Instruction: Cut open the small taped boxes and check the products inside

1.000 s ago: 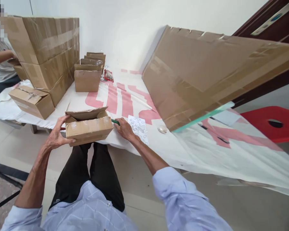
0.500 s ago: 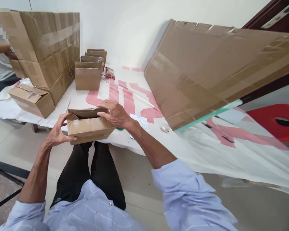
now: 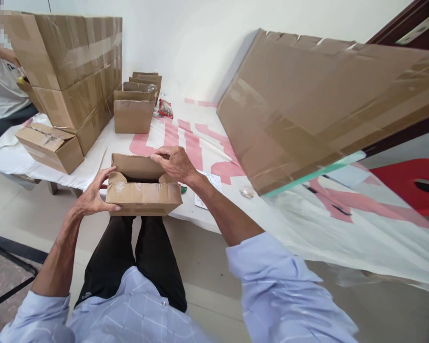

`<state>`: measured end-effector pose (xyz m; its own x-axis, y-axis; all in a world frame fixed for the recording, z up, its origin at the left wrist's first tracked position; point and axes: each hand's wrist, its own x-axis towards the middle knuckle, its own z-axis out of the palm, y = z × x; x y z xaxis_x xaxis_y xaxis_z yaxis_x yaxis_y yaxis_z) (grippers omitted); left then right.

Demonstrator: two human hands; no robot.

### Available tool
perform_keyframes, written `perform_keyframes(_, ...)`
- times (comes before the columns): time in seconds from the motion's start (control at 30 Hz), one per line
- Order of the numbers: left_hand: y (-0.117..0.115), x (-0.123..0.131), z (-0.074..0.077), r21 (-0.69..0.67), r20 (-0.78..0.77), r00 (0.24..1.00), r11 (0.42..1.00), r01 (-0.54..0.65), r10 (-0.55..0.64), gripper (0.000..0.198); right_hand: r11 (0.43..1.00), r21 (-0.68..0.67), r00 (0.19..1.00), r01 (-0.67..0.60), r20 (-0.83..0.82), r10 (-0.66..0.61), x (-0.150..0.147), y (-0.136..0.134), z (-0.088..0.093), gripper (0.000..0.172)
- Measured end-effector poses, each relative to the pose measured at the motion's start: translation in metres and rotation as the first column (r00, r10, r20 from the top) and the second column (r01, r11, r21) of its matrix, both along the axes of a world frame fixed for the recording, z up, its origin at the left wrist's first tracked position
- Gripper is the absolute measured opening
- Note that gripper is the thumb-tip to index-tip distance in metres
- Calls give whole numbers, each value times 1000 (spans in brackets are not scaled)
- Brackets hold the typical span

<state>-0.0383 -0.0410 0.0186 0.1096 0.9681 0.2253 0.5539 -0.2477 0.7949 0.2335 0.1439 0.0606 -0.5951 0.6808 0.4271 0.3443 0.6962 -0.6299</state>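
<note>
A small open cardboard box [image 3: 143,197] sits at the near edge of the table, over my knees. My left hand [image 3: 95,197] grips its left end, thumb on the front wall and fingers over the side flap. My right hand [image 3: 173,164] is closed on the box's far flap, folding it back. Behind my right wrist lie a white sheet of small stickers [image 3: 209,183] and a green-tipped object [image 3: 183,189], partly hidden.
A large flattened carton [image 3: 307,100] leans over the table at right. Stacked taped cartons [image 3: 71,66] stand at the left, a small closed box [image 3: 50,147] before them, several open boxes [image 3: 134,112] behind. Another person sits far left. A red stool [image 3: 411,183] stands at right.
My right hand left the table beside the sticker sheet, came over the box and took its far flap, lifting it back. The box now stands open and has turned slightly.
</note>
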Motion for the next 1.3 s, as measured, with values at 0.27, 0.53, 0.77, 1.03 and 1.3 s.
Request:
perform_keyframes(0.27,0,6,-1,-24,16,1000,1000,3,-3,119,985,171,995,21,90,-37,-5,-12,2,23)
perform_keyframes(0.53,0,7,-1,-25,18,1000,1000,-3,4,121,994,109,999,-13,35,9,-5,-11,2,27)
perform_keyframes(0.77,1,6,-4,-12,15,1000,1000,-6,7,121,997,75,999,2,-44,1,-9,-15,-1,27)
perform_keyframes(1.03,3,10,2,18,-3,1000,1000,6,-6,124,922,370,994,111,-19,-112,-8,-19,-5,27)
perform_keyframes(1.3,7,9,3,19,-24,1000,1000,5,-5,128,946,322,995,49,69,-75,-7,-13,-16,25)
